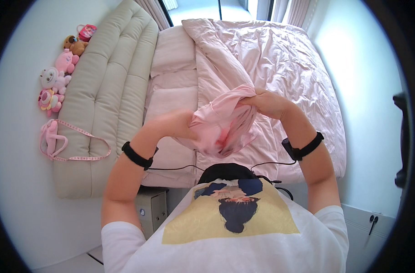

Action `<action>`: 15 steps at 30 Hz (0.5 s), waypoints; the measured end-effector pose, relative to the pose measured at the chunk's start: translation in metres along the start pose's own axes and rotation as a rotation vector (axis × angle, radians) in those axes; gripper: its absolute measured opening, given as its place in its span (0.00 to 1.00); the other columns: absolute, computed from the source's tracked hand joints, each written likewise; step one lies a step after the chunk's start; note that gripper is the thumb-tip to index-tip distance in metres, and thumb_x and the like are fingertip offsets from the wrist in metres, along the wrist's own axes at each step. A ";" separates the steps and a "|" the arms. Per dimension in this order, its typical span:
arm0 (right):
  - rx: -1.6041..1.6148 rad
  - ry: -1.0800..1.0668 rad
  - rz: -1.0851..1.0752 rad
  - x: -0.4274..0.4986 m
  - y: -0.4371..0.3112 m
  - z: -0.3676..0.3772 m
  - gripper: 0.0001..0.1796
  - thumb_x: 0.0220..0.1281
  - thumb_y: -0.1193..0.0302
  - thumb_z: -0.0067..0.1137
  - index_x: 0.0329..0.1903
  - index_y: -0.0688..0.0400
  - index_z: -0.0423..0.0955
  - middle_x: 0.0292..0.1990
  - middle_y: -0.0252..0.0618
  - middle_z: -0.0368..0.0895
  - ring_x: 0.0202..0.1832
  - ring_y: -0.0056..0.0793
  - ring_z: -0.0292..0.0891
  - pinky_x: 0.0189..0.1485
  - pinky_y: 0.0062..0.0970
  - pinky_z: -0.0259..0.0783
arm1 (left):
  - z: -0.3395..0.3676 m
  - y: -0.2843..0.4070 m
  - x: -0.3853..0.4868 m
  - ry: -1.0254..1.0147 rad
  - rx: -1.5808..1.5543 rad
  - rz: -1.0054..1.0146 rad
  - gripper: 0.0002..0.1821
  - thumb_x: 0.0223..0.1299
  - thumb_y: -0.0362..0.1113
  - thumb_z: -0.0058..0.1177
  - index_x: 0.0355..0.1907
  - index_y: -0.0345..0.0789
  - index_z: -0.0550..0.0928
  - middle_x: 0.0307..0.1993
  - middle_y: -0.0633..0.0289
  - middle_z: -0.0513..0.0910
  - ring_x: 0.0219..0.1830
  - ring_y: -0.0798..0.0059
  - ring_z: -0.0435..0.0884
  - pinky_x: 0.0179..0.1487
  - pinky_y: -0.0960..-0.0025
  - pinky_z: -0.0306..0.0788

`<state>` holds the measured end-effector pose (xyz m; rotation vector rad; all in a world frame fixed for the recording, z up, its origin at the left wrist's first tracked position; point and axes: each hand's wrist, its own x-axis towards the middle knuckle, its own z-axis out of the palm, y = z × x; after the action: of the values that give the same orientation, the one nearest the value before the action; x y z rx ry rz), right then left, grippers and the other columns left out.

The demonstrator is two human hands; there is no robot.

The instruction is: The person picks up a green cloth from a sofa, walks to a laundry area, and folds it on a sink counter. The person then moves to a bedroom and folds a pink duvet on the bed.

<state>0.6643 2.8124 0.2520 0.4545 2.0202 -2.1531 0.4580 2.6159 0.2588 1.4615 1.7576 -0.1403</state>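
A pink cloth garment (224,119) with a reddish print hangs bunched between both hands above the bed. My left hand (176,124) is blurred at its left side, with the fingers hidden inside or behind the fabric. On the other side my right hand (263,102) pinches the gathered upper edge of the cloth. Below and beyond it spreads a rumpled pink duvet (279,61), folded back at its left part. Pink pillows (175,51) lie between the duvet and the headboard.
A padded beige headboard (101,92) runs along the left. Plush toys (55,80) and a pink strap (88,157) rest on its top. A small bedside cabinet (154,210) stands near my left elbow. Cables (176,168) run from the bands on my forearms to my waist.
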 end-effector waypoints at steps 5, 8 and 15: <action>-0.619 -0.507 0.136 0.002 0.006 0.006 0.25 0.61 0.69 0.63 0.61 0.61 0.72 0.54 0.37 0.79 0.54 0.25 0.74 0.59 0.27 0.69 | 0.008 -0.004 0.008 0.247 -1.141 0.254 0.25 0.62 0.32 0.59 0.62 0.33 0.75 0.56 0.67 0.79 0.55 0.78 0.75 0.61 0.71 0.68; -0.565 -0.508 0.052 0.001 0.012 0.009 0.24 0.62 0.70 0.63 0.59 0.63 0.72 0.54 0.39 0.79 0.55 0.27 0.74 0.60 0.29 0.69 | 0.018 0.000 0.015 0.116 -1.139 0.354 0.29 0.60 0.36 0.62 0.64 0.33 0.72 0.57 0.66 0.77 0.55 0.77 0.75 0.62 0.71 0.67; 0.545 -0.282 0.114 0.007 0.017 0.010 0.25 0.65 0.62 0.62 0.55 0.68 0.73 0.51 0.43 0.80 0.50 0.28 0.79 0.54 0.28 0.76 | 0.039 0.019 0.007 -0.055 -0.954 0.349 0.36 0.56 0.44 0.66 0.64 0.33 0.69 0.59 0.58 0.76 0.58 0.72 0.75 0.62 0.67 0.69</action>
<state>0.6622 2.8014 0.2342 0.2936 1.2241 -2.5095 0.4948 2.6056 0.2361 0.9849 1.1979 0.7350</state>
